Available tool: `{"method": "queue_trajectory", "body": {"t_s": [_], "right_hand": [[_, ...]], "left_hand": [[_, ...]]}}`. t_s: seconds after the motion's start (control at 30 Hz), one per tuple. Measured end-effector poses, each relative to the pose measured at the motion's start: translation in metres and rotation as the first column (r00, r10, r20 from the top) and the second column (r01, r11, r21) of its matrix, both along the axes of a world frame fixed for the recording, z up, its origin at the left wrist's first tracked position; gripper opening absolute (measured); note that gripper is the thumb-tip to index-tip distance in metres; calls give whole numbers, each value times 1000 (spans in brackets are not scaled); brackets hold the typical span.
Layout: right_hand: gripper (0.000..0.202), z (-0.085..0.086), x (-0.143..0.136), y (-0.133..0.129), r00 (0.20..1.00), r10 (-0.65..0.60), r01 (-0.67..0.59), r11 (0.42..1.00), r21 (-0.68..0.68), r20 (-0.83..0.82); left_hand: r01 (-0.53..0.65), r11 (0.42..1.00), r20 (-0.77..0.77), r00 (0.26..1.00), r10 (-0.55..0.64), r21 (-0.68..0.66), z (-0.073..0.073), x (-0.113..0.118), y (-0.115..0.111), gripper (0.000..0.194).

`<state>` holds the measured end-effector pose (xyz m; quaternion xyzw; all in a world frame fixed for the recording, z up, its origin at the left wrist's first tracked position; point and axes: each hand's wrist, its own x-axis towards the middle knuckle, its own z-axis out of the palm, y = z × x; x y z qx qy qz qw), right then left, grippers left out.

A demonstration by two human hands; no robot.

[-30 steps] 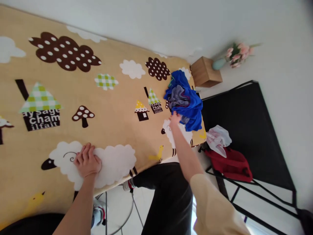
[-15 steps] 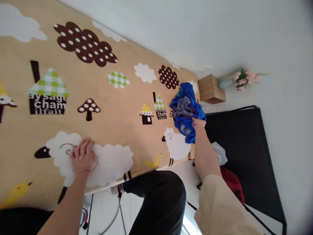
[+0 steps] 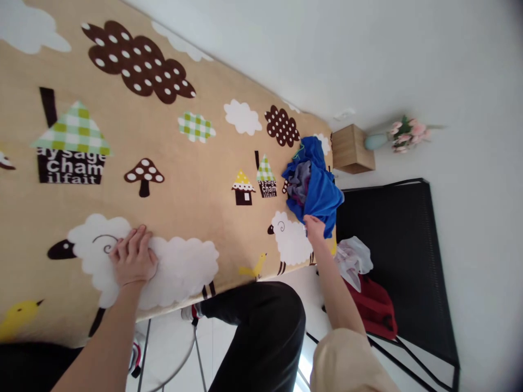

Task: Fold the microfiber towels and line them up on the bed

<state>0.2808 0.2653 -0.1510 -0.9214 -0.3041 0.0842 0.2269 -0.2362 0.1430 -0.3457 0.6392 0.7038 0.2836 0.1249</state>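
Note:
A crumpled heap of blue cloth lies at the far right end of the patterned tablecloth, with a bunched grey-purple cloth on its left part. At the heap's lower edge my right hand pinches the blue cloth, fingers closed. My left hand rests flat on the printed white sheep at the lower left, fingers slightly apart, holding nothing.
Beyond the heap stands a wooden box beside a pale vase with pink flowers. To the right is a black rack with a red bag and a clear plastic bag. A wall borders the table.
My right hand has moved left and toward me along the heap. Blue cloth now covers more of the grey-purple cloth. My left hand stays on the sheep print.

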Motion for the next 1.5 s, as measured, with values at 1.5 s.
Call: {"method": "queue_trajectory", "body": {"t_s": [1.5], "right_hand": [[46,105,-381,-335,-300,370,-349,815,463,-879]], "left_hand": [[201,960,717,697,0,-196,262,-26,-245,32]]}}
